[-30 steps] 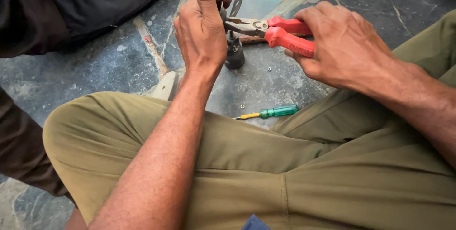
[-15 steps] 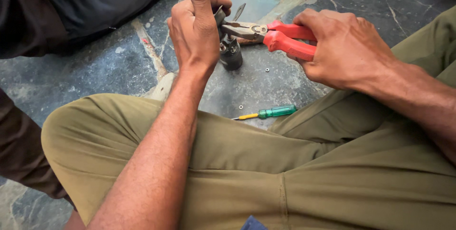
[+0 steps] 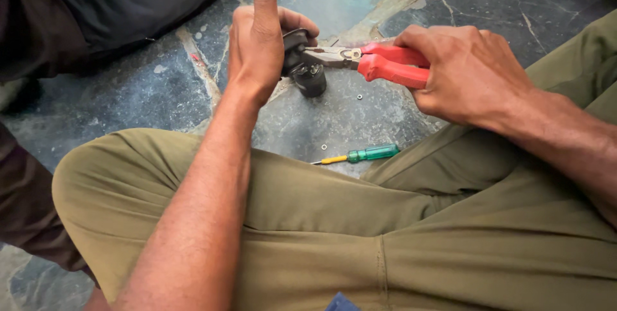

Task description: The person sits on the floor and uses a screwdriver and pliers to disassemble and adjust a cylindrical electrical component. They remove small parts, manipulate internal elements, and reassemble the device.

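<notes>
My left hand [image 3: 260,47] grips a small black cylindrical part [image 3: 307,73] just above the stone floor, its index finger pointing straight up. My right hand [image 3: 466,70] squeezes the red handles of a pair of pliers [image 3: 379,63]. The metal jaws of the pliers bite on the top of the black part, right beside my left fingers. I sit cross-legged in olive trousers, with both forearms reaching over my knees.
A small screwdriver [image 3: 363,155] with a green handle and yellow shaft lies on the floor by my right shin. Tiny washers [image 3: 358,97] are scattered near it. Another person's dark-clothed leg [image 3: 109,2] fills the upper left. The floor [image 3: 347,118] is cracked dark stone.
Both hands, the pliers and the black part have shifted slightly left and lower in view. The pliers' jaws have closed in on the part. The screwdriver has not moved.
</notes>
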